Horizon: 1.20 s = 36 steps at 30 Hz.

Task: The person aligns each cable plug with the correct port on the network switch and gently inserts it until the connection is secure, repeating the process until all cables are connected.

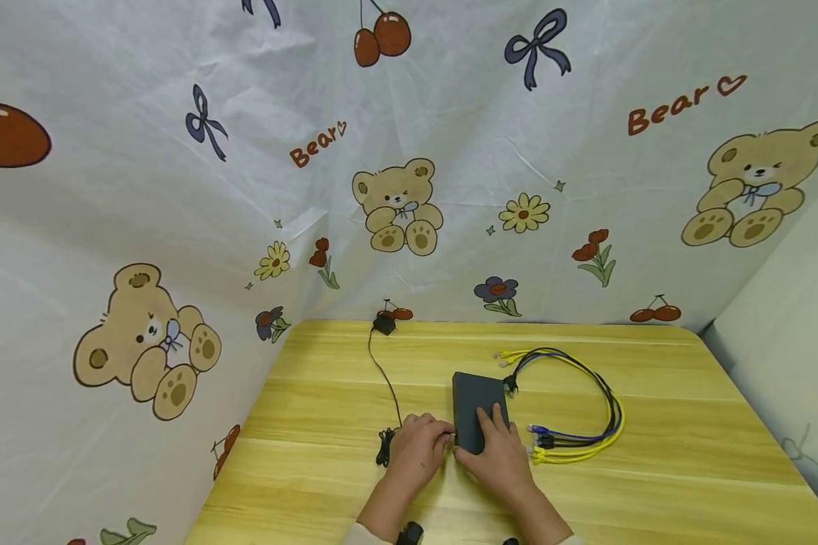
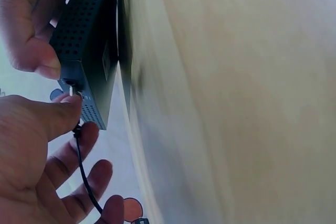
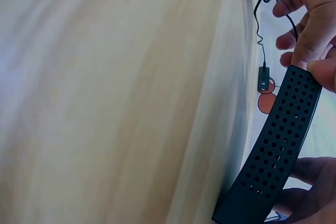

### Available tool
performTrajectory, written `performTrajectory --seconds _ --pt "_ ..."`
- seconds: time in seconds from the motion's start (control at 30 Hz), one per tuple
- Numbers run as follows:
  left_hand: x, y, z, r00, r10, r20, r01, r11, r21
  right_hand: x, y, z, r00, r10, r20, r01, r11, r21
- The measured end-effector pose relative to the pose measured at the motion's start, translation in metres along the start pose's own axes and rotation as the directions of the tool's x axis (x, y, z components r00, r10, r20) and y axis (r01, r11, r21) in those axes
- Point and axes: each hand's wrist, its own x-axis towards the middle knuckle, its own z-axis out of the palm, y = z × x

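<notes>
Near edge: see a black item (image 1: 410,533) by the left wrist, too cropped to identify. Just beyond, got the right hand (image 1: 503,460) gripping across the near end of the black box (image 1: 468,405), thumb at the near left corner, fingers over the top and right side. Got the left hand (image 1: 414,452) at the box's left side, pinching a thin plug (image 2: 72,91) between thumb and index finger, other fingers spaced apart and loosely curved. See bare metal at the plug's tip, right at the box's left wall; can't tell how far in. Have the box around mid-tabletop (image 1: 300,469), long sides running near to far, holes along the near wall. See a coiled cord (image 1: 384,448) just left of the left hand, plus a thin lead (image 1: 385,378) running to the far left. Right of the box, got a cable bundle (image 1: 615,409), yellow, black and blue, looped in an arc bulging right. Can't tell if its far black end touches the box. Far edge, left of the box: see a black adapter (image 1: 384,324) on the lead's end. Beyond that, see a pale backdrop (image 1: 245,189) printed with bears, bows, flowers and cherries.
</notes>
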Motion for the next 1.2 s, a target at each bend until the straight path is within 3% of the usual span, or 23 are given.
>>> performTrajectory --seconds 0.4,0.67,0.9,1.2 --pt "-0.0008 0.0013 -0.006 1.0 0.013 0.013 -0.012 0.999 -0.047 0.0005 -0.0016 -0.0029 1.0 -0.003 0.0 0.003 1.0 -0.009" --pt "-0.0002 0.002 -0.0042 1.0 0.019 0.021 -0.019 1.0 -0.019 0.0002 -0.0023 -0.0025 1.0 0.0 0.005 0.0 1.0 -0.015" --pt "0.0014 0.0037 -0.0018 0.999 -0.022 0.042 0.023 1.0 -0.014 -0.0012 -0.0051 -0.0009 1.0 -0.007 0.006 0.007 1.0 -0.015" --pt "-0.0015 0.0077 -0.0046 0.999 -0.035 0.04 0.033 0.998 0.053 -0.0027 -0.0084 0.0001 0.999 -0.036 -0.025 0.035 0.999 -0.038"
